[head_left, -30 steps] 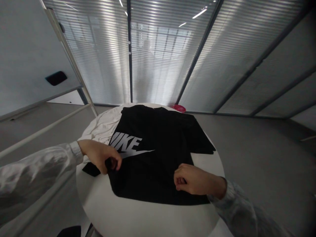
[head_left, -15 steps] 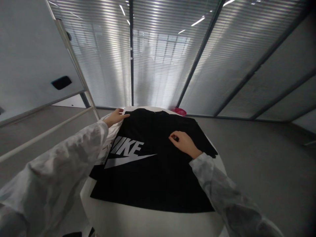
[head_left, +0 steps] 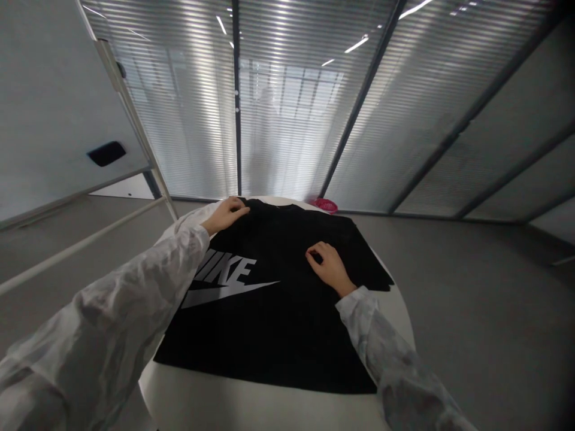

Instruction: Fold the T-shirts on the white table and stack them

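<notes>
A black T-shirt (head_left: 278,317) with a large white logo lies spread on a round white table (head_left: 251,407). My left hand (head_left: 226,214) reaches to the shirt's far left corner, fingers curled onto the fabric near the collar. My right hand (head_left: 327,265) rests on the middle of the shirt, fingers bent and pinching the cloth. Both arms wear pale long sleeves. A white garment (head_left: 182,224) peeks out under my left arm.
A small red object (head_left: 326,205) sits at the table's far edge. A whiteboard on a metal stand (head_left: 58,120) is at the left. Glass walls with blinds (head_left: 287,108) stand behind the table. Grey floor surrounds it.
Both hands moved from the shirt's near part to its far part. The shirt now lies flatter and wider toward me. In the last half second the left hand curled onto the fabric.
</notes>
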`<state>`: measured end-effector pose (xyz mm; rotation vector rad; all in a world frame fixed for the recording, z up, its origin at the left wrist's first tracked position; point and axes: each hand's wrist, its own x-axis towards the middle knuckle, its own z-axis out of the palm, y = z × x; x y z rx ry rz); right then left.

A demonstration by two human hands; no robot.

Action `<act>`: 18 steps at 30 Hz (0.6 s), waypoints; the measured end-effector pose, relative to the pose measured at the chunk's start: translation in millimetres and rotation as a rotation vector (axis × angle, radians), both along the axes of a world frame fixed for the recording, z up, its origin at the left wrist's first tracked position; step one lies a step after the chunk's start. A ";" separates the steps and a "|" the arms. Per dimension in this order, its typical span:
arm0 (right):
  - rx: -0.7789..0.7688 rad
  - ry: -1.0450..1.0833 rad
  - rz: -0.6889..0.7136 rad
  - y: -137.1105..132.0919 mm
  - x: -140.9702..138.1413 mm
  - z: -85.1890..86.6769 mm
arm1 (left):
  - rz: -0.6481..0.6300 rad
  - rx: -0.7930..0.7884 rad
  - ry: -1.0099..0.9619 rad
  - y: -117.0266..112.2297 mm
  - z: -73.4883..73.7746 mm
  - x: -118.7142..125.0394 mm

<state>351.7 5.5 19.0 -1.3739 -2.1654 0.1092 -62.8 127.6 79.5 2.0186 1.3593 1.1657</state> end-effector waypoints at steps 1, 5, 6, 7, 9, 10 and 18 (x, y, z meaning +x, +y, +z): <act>0.000 0.003 0.000 0.0 0.2 -0.4 | -0.057 -0.004 0.021 -0.5 -2.4 3.8; 0.003 0.009 0.002 -0.5 1.4 -2.3 | 0.143 -0.027 0.006 3.3 -23.6 3.4; 0.007 0.012 0.004 -0.2 1.8 -3.1 | 0.189 -0.070 -0.002 4.7 -29.3 0.2; 0.012 0.017 0.009 0.3 2.3 -4.1 | 0.201 -0.118 -0.005 5.8 -34.0 -3.2; 0.029 0.033 0.019 2.0 3.5 -6.6 | 0.146 -0.179 0.019 6.6 -39.1 -9.1; 0.038 0.041 0.025 3.0 4.2 -7.9 | 0.109 -0.178 0.039 6.3 -39.2 -11.0; 0.055 0.067 0.043 4.1 5.9 -10.4 | 0.323 -0.247 -0.537 15.7 -7.7 -19.1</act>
